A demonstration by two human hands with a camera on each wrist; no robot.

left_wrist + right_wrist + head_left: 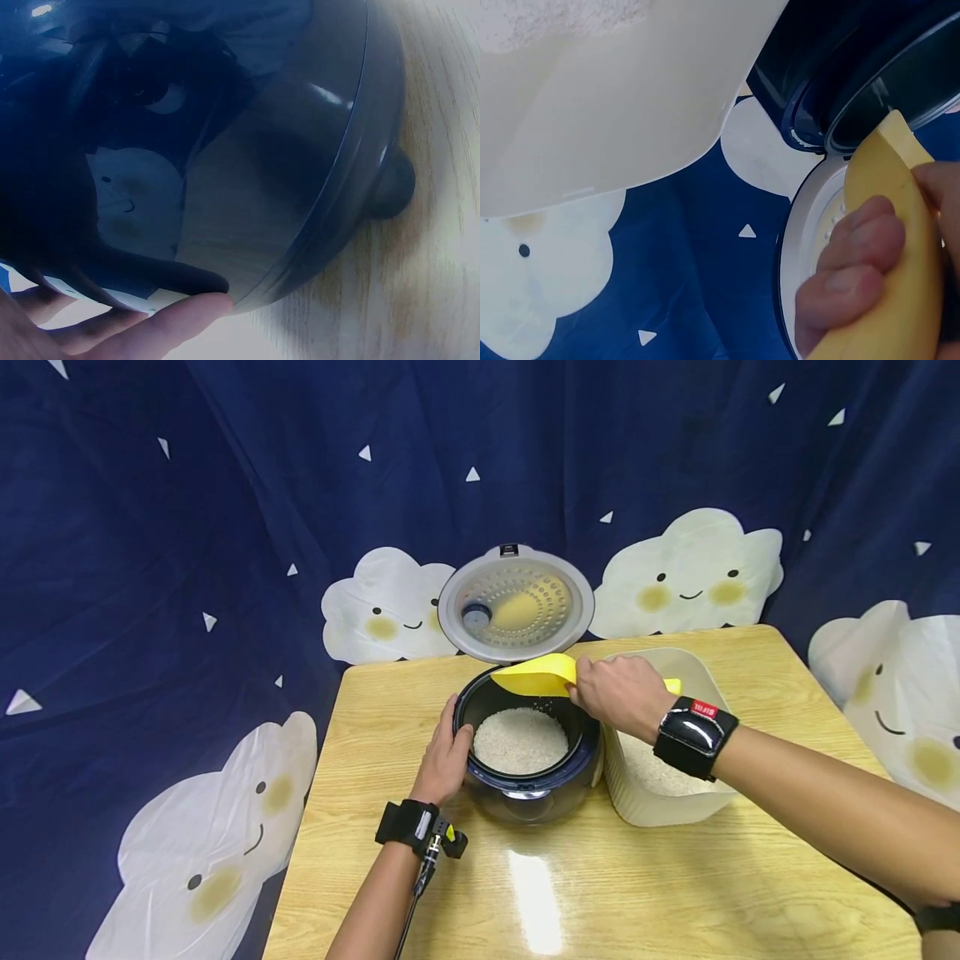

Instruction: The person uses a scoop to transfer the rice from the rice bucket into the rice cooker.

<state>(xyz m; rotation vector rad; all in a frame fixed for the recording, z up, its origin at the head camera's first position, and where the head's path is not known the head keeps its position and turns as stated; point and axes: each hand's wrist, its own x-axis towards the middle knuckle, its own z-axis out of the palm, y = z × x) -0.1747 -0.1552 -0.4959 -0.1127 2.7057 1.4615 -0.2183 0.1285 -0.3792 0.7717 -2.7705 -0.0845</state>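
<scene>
While right hand (618,693) grasps yellow scoop (536,678) over rice cooker (517,810), left hand (442,764) rests unclenched against cooker's nine-o'clock side; rice bin (658,810) at three o'clock.

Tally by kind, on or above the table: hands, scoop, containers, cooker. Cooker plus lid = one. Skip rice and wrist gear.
Hands: 2 (left hand touching the cooker, right hand gripping the scoop)
Yellow scoop: 1
Cream container: 1
Rice cooker: 1
Total: 5
</scene>
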